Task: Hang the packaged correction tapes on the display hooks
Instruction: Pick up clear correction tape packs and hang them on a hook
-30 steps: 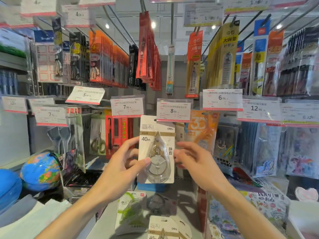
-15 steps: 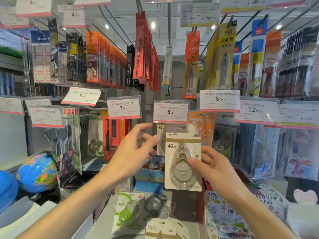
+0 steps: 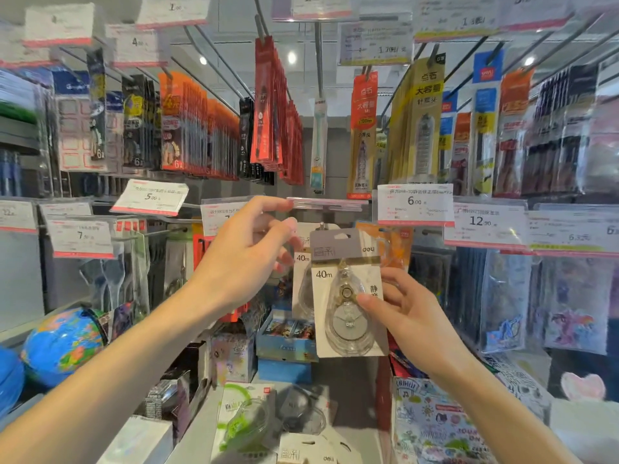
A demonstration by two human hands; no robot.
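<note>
Correction tape pack point(image 3: 348, 293) pinched in right hand point(image 3: 410, 316), hole at hook tip point(image 3: 322, 225); 1 pack point(image 3: 301, 262) hung behind. Left hand point(image 3: 244, 259) fingers lift price tag point(image 3: 326, 204). More packs point(image 3: 301, 452) below, w/ hanging left.

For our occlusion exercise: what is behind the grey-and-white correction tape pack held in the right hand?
Behind the grey-and-white correction tape pack hangs a matching 40m pack, only its left edge showing. The rest of it, and most of the hook, are covered.
</note>
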